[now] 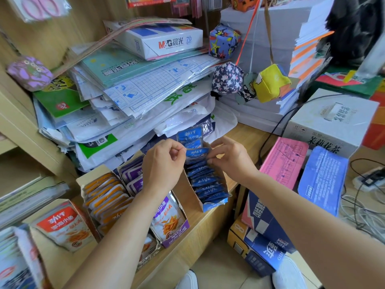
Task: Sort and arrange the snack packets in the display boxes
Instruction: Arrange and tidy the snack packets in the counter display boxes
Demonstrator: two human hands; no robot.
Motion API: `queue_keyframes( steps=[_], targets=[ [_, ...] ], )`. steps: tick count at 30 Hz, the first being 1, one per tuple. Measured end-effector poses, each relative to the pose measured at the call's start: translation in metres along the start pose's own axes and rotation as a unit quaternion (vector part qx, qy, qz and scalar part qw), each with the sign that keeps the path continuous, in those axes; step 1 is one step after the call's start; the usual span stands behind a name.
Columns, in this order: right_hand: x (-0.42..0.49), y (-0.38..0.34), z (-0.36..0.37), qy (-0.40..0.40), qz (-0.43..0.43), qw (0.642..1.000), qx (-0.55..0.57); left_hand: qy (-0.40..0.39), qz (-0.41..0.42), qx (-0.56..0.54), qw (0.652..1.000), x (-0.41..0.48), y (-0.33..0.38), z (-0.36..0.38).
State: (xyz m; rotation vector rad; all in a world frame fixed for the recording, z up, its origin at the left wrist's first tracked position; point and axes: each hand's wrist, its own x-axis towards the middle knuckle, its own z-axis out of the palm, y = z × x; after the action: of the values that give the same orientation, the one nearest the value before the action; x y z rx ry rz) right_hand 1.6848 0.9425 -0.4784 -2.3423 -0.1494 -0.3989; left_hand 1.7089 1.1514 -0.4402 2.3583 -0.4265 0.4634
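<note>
A row of blue snack packets (205, 182) stands in a cardboard display box (190, 195) on the wooden counter. My left hand (162, 165) pinches the left edge of one blue packet (195, 154) near the back of the row, and my right hand (231, 157) pinches its right edge. Two more blue packets (189, 135) stick up behind it. To the left stand a box of purple packets (169, 221), a box of orange packets (106, 199) and a box of red packets (62, 224).
A tall heap of plastic-wrapped stationery and paper (133, 86) leans just behind the boxes. Fabric cubes (227, 79) hang at the upper middle. Pink and blue cartons (283, 161) and a white carton (331, 119) crowd the right. Cables (362, 205) lie on the floor.
</note>
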Motion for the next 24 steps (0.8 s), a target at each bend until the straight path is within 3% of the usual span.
queue_keyframes(
  steps=[4,10,12,16,24],
  targets=[
    [-0.005,-0.005,-0.01,0.026,0.013,0.998,0.063,-0.014,0.01,-0.004,1.0,0.0,0.001,-0.001],
    [-0.01,-0.01,-0.017,0.036,0.041,0.996,0.066,0.005,0.036,-0.047,0.998,-0.008,0.012,-0.013],
    [-0.01,-0.011,-0.017,0.033,0.051,0.996,0.07,-0.034,0.076,-0.05,0.995,-0.012,0.016,-0.02],
    [-0.009,-0.014,-0.015,0.034,0.055,0.996,0.068,-0.155,0.112,0.06,0.98,-0.019,0.011,-0.019],
    [-0.017,-0.006,-0.029,0.013,0.057,0.993,0.104,-0.038,0.063,0.018,0.997,-0.016,0.011,-0.009]
  ],
)
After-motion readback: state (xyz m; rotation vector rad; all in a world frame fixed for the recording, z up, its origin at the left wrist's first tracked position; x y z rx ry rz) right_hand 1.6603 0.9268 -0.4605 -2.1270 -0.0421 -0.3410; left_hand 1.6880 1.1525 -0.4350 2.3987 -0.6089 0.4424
